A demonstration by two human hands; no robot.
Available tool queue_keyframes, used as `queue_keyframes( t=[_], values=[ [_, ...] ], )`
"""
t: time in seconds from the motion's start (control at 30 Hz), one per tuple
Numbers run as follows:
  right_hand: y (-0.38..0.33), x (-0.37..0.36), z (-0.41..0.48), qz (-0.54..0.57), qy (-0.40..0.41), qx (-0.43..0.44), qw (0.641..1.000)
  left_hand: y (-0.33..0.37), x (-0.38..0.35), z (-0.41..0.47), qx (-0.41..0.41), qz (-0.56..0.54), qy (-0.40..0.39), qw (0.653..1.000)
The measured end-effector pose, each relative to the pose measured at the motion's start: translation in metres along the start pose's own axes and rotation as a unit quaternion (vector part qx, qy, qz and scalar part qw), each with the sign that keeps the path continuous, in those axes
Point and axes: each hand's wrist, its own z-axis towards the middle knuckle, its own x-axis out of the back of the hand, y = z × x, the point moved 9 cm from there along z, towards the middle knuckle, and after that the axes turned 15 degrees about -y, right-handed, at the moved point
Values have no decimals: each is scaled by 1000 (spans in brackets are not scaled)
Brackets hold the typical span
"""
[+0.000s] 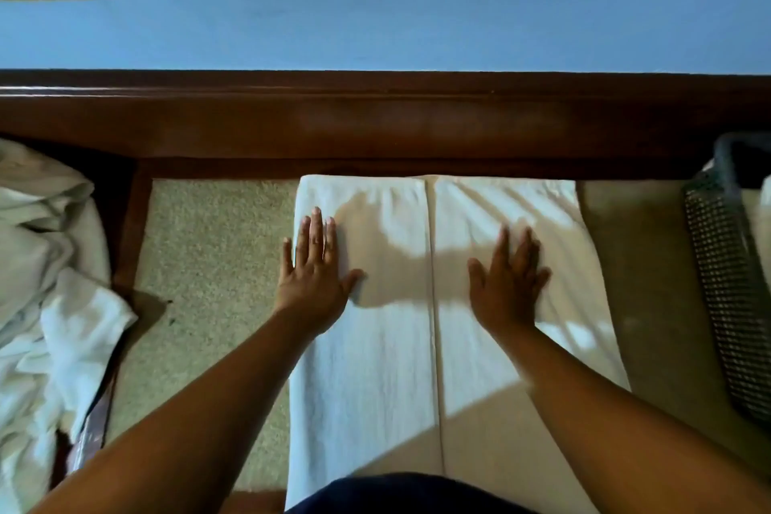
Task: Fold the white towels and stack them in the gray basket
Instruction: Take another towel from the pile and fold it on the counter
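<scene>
towel: white towel (392, 367) lies flat on the carpet (208, 255), far end at the wooden rail (375, 125), near end runs under my view. Both long sides are folded in and meet at a centre seam (434, 305).
left hand: left hand (315, 275) is flat, fingers straight, pressing the left panel near its outer edge. It grips nothing.
right hand: right hand (507, 288) is flat, fingers spread, on the right panel. No grip; slightly blurred.
handling: I judge it soft, light and limp. It will sag and the panels will flop open if lifted by one point.
hold: I'd pinch the two far corners by the rail, through both layers.
basket: gray basket (726, 284) sits at the carpet's right edge, well apart from the towel.
pile: unfolded towels (46, 263) are heaped past the left edge.
</scene>
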Motion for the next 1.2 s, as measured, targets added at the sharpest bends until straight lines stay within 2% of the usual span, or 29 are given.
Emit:
queue_keyframes(
  t=[0.1,0.2,0.33,0.43,0.57,0.7,0.83,0.97,1.03,1.1,1.2],
  values=[
    [114,-3,-72,67,12,-161,985,17,-56,-68,-75,22,-37,996],
    [188,-3,-151,118,22,-237,964,19,-114,-126,-75,26,-88,993],
    [229,-24,-187,177,-11,-197,964,16,-146,-176,-38,6,-110,993],
    [242,-32,-204,263,-51,-197,943,20,-147,-204,-21,16,-115,993],
    [251,-34,-215,254,-119,-179,943,19,-140,-218,-17,5,-106,994],
    [227,-25,-238,224,-113,-124,960,12,-136,-233,-24,-9,-86,996],
    [180,-36,-269,244,-84,-77,963,-3,-135,-253,-27,-60,-82,994],
    [89,-53,-298,308,-48,-14,950,-28,-133,-269,-25,-112,-70,991],
    [34,-68,-316,305,-45,35,951,-42,-131,-275,-25,-131,-74,988],
    [-22,-94,-334,287,-93,83,950,-55,-126,-279,-29,-142,-69,987],
    [-92,-154,-351,237,-255,138,927,-72,-120,-280,-36,-146,-59,987]
  ],
)
